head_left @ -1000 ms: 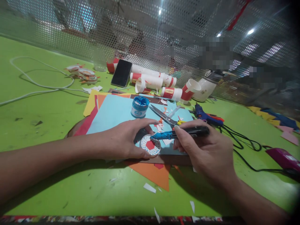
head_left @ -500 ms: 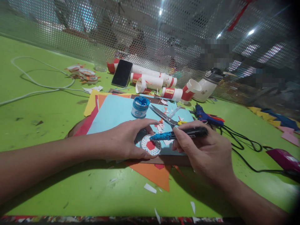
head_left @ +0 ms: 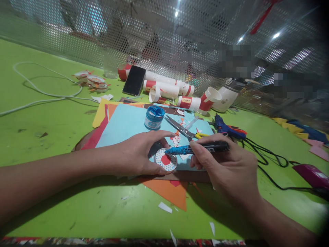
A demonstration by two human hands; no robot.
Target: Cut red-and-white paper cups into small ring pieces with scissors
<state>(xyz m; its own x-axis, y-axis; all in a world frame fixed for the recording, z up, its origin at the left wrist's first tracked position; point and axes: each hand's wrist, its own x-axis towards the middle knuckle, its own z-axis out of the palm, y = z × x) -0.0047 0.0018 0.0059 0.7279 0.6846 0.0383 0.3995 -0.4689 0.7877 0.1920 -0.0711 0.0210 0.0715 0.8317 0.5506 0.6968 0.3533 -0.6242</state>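
My left hand is curled round a small white paper disc with a red hexagon at its centre and blue dots about it. The thumb presses the disc's near edge; the fingers behind are partly hidden. In my right hand is a black marker pen, its front end coated in blue paint. That painted tip is at the disc's upper part, touching or just above it. Beyond my left hand stands an open jar of blue paint on light blue paper.
Scissors lie among paper scraps past the disc. A glue gun with black cords is to the right. Paper cups, a phone and a white kettle line the back, before a perforated metal screen.
Both hands hold nearly the same pose. My right hand and the marker pen have shifted very slightly to the right, as has the whole view.
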